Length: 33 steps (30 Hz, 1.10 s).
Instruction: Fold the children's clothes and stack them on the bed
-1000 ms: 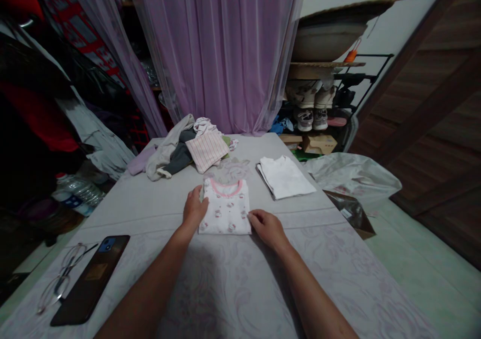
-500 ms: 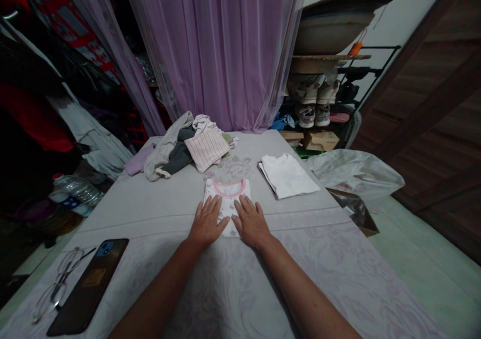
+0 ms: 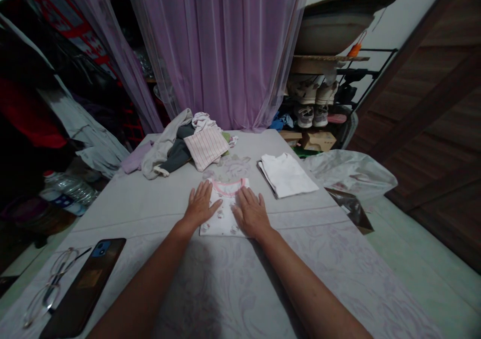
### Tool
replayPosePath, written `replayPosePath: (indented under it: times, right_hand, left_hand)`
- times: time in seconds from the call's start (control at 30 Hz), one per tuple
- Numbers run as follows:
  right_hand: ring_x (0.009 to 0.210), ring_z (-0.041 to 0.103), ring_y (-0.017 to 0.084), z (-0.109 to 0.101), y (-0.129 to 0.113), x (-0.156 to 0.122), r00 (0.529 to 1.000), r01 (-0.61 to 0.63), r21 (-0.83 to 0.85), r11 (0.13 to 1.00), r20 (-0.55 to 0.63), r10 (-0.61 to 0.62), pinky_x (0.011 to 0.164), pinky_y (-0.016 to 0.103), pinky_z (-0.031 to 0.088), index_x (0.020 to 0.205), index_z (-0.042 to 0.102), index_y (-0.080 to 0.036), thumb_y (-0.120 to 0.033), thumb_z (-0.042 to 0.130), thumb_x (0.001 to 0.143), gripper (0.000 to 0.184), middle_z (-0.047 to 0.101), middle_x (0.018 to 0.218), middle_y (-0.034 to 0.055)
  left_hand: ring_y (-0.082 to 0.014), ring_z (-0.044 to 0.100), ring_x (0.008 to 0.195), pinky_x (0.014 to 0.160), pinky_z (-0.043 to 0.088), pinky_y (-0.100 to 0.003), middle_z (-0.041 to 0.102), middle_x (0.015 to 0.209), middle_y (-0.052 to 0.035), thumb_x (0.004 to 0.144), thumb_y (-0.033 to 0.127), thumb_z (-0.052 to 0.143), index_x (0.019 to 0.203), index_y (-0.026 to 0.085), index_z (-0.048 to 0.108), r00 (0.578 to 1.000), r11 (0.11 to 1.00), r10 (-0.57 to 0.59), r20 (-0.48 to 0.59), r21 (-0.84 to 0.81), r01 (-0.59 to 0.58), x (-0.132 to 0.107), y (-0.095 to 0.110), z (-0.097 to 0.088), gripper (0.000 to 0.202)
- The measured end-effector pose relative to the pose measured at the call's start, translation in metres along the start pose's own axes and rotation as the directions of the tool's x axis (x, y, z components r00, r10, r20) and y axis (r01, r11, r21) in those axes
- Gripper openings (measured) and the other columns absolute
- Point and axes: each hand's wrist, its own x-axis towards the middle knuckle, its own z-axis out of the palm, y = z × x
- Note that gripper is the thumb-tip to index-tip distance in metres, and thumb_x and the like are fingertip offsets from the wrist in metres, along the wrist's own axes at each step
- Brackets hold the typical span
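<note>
Folded white shirt point(image 3: 224, 218) — long axis pointing away, pink collar point(image 3: 227, 186) farthest — lies under the open, flat left hand point(image 3: 201, 206) and right hand point(image 3: 251, 214), equally near.

The left hand point(image 3: 201, 206) and right hand point(image 3: 251, 213) lie flat, fingers spread, on a folded white shirt point(image 3: 224, 222) with a pink collar on the bed point(image 3: 124, 203). A folded plain white T-shirt point(image 3: 286, 175) lies to its right, and a heap of clothes point(image 3: 184, 146) sits by the far edge.
</note>
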Motion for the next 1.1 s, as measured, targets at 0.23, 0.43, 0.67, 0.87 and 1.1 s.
replayPosePath:
  times: [0.23,0.43,0.67,0.87,1.1]
  right_hand:
    - [0.148,0.016,0.026,0.007,0.005,0.036,0.996,-0.058,-0.012,0.998,0.07,0.059,0.115,0.057,0.014,0.151,0.03,-0.014,-0.041,0.032,0.098,0.059,0.02,0.16,0.0133]
    - [0.145,0.025,0.027,0.001,0.006,0.022,0.998,-0.058,0.042,0.997,0.032,0.057,0.113,0.051,0.024,0.148,0.035,-0.014,-0.037,0.038,0.096,0.057,0.027,0.158,0.0144]
    - [0.102,0.065,0.026,-0.018,0.01,-0.026,0.93,-0.368,0.157,0.917,0.044,0.365,0.081,0.035,0.047,0.125,0.059,-0.016,-0.04,0.045,0.091,0.044,0.071,0.108,0.0128]
    - [0.082,0.066,0.022,-0.025,0.009,-0.011,0.885,-0.442,0.228,0.867,0.267,0.381,0.061,0.027,0.038,0.083,0.068,-0.021,-0.046,0.06,0.079,0.027,0.073,0.089,0.0075]
    - [0.07,0.056,0.014,-0.041,0.027,-0.001,0.945,-0.322,0.378,0.868,0.071,0.319,0.059,0.023,0.031,0.087,0.061,-0.02,-0.026,0.055,0.08,0.01,0.066,0.078,-0.0001]
  left_hand:
    - [-0.0295,0.016,0.148,0.117,0.015,-0.054,0.018,0.161,-0.0124,0.091,0.06,0.037,0.153,0.017,0.023,0.998,1.0,-0.019,0.061,0.019,0.018,0.008,0.004,0.001,0.077]
    - [-0.027,0.033,0.142,0.115,0.026,-0.046,0.037,0.154,-0.013,0.089,0.046,0.047,0.145,0.016,0.041,0.996,0.959,-0.087,0.022,-0.27,0.09,0.008,-0.004,-0.011,0.063]
    - [-0.0203,0.067,0.077,0.061,0.047,-0.025,0.074,0.083,-0.0043,0.08,0.047,0.056,0.094,0.019,0.071,0.926,0.723,-0.347,0.153,-0.585,0.367,-0.025,-0.029,-0.028,0.035]
    - [-0.0152,0.053,0.049,0.045,0.034,-0.024,0.058,0.052,0.0017,0.064,0.051,0.073,0.07,0.015,0.064,0.891,0.571,-0.284,0.354,-0.684,0.454,-0.027,-0.01,-0.038,0.037]
    - [-0.0203,0.071,0.074,0.066,0.056,-0.031,0.074,0.091,-0.0112,0.079,0.03,0.066,0.103,0.012,0.062,0.884,0.094,-0.348,0.312,-0.927,0.364,-0.014,0.049,-0.024,0.031]
